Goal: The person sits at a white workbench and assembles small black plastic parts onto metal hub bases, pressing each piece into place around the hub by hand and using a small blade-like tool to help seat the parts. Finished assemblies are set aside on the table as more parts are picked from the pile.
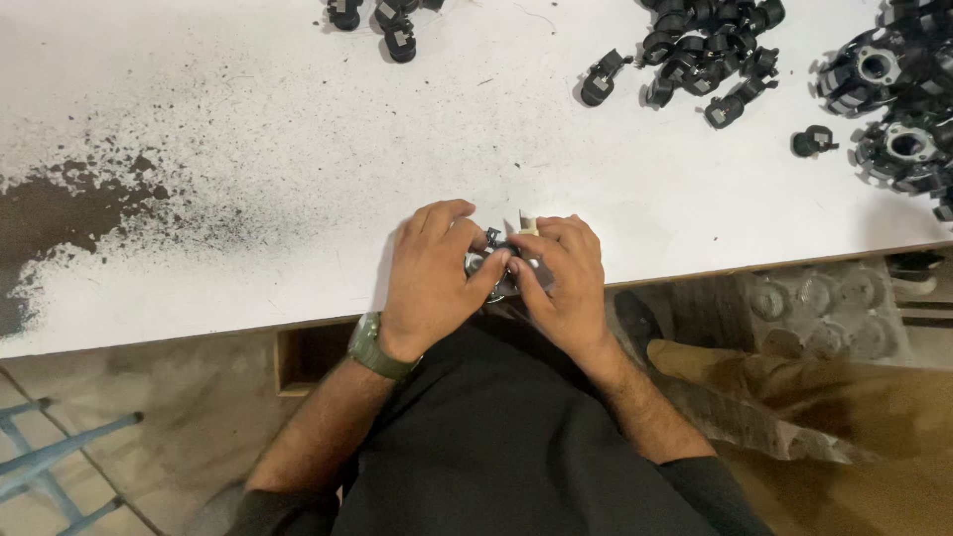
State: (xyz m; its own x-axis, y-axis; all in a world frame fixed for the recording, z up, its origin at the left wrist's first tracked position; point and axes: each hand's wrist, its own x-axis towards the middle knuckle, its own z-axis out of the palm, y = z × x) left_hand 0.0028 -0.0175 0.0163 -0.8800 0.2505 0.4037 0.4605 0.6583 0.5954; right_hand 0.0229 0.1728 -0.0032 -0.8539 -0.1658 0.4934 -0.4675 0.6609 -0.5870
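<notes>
Item: small metal assembly (pixel 493 266), silver-grey, round in part, with black fittings; mostly hidden by the hands, so its make-up cannot be told in full. Held at the near edge of the white table (pixel 248 199), directly between both sets of fingers.

Left hand (pixel 432 273): fingers curled narrow over the assembly's left side, thumb pressed against it. An olive-green watch (pixel 375 348) sits on the wrist.

Right hand (pixel 566 278): fingers closed on the assembly's right side. A small pale tab (pixel 527 223) stands up just beyond these fingertips; whether it belongs to the assembly cannot be told.

Stock beyond the fingers, well apart:
- heap of loose black clips (pixel 705 50), up and to the right of the fingers;
- one stray clip (pixel 602 77) nearer, left of that heap;
- one single clip (pixel 814 142) far right;
- a few more black clips (pixel 382 20) at the far edge, up and left;
- round black-and-metal units (pixel 893 69) at the far right, clips fitted around their rims.

Dark speckled wear (pixel 69 213) marks the table far left of the fingers.

Progress, as a judgement: a few units look finished, one is in hand, and a large heap of loose clips remains unused.
</notes>
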